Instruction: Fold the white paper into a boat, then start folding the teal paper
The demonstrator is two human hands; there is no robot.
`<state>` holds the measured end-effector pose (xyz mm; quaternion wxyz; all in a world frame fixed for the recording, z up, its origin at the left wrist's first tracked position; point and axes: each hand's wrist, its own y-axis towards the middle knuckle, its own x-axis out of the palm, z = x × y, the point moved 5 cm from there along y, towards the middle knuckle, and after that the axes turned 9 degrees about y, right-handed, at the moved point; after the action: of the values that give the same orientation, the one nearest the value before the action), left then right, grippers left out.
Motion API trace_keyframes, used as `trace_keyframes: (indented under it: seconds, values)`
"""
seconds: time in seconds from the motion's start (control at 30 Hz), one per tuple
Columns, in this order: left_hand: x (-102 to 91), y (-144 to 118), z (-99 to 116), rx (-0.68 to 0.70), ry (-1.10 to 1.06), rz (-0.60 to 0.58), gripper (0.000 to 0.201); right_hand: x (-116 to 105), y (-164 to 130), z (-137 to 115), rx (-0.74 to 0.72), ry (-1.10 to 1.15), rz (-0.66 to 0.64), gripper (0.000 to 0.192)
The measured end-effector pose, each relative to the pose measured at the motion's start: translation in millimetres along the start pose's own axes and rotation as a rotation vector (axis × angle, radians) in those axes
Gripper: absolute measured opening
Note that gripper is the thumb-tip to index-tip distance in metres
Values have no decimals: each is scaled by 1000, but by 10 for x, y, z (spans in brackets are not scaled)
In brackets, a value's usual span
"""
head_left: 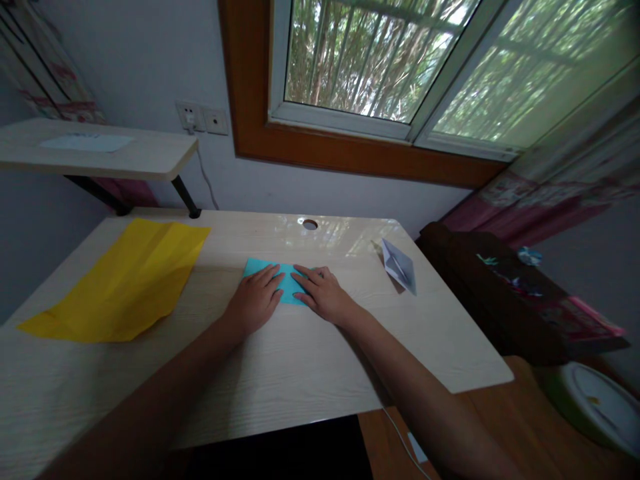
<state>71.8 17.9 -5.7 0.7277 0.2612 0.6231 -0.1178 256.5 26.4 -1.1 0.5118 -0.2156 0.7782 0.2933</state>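
Note:
A folded sheet of light blue paper (pixel 288 288) lies flat on the desk, in front of me. My left hand (pixel 256 300) rests on its left part with the fingers stretched out. On its right part lies my right hand (pixel 323 293), fingers extended and pointing left. Both palms face down, and the fingertips are a short way apart over the middle of the paper. The hands cover much of its near and right edges.
A large yellow sheet (pixel 125 280) lies on the desk (pixel 300 360) at the left. A folded white paper piece (pixel 399 267) stands at the right. A raised shelf (pixel 150 157) overhangs the back left. A round cable hole (pixel 310 225) is near the back edge.

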Motion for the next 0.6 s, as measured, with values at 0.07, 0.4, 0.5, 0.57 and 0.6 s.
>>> trace_keyframes:
  seconds: [0.07, 0.4, 0.5, 0.57, 0.6]
  values:
    - [-9, 6, -10, -37, 43, 6, 50, -5, -3, -21, 7, -2, 7, 53]
    - [30, -15, -129, -75, 135, -12, 67, -88, -114, 11, 114, 6, 72, 59]
    - [54, -26, -163, -73, 153, -11, 72, -104, -162, 40, 151, -2, 73, 60]
    - [66, -35, -192, -80, 163, -21, 75, -110, -192, 60, 170, -11, 70, 62]
    - [72, -41, -210, -88, 167, -31, 77, -113, -208, 69, 176, -17, 67, 63]
